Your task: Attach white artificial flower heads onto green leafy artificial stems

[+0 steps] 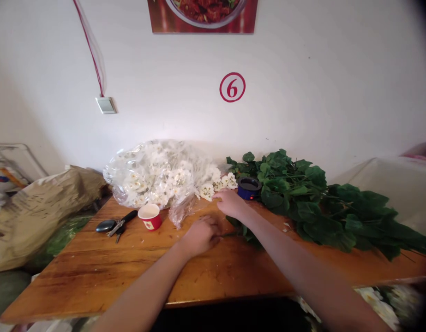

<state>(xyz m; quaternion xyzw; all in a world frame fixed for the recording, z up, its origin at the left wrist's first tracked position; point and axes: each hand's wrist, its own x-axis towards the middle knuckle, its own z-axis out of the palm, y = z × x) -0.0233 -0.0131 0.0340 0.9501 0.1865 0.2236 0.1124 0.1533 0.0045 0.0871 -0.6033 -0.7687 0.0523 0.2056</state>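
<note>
My left hand [203, 234] rests low over the wooden table, fingers curled round the stem of a green leaf spray [246, 233]. The spray's leaves lie to the right, partly under my right forearm. My right hand [231, 203] reaches beyond it, index finger stretched to the edge of some loose white artificial flowers [207, 191]; whether the fingertips touch a flower is hard to see. Just right of that hand stands a small round blue pot [249, 188] with a dark top and a red light. Behind the flowers lies a clear plastic bag [153, 173] full of white blossoms.
A large pile of green leaf stems [303, 193] covers the table's right side. At left are a red-and-white paper cup [149, 216], keys with a nail clipper [117, 227] and a dark oval object [105, 226]. A brown sack [50, 207] stands beyond the table's left edge.
</note>
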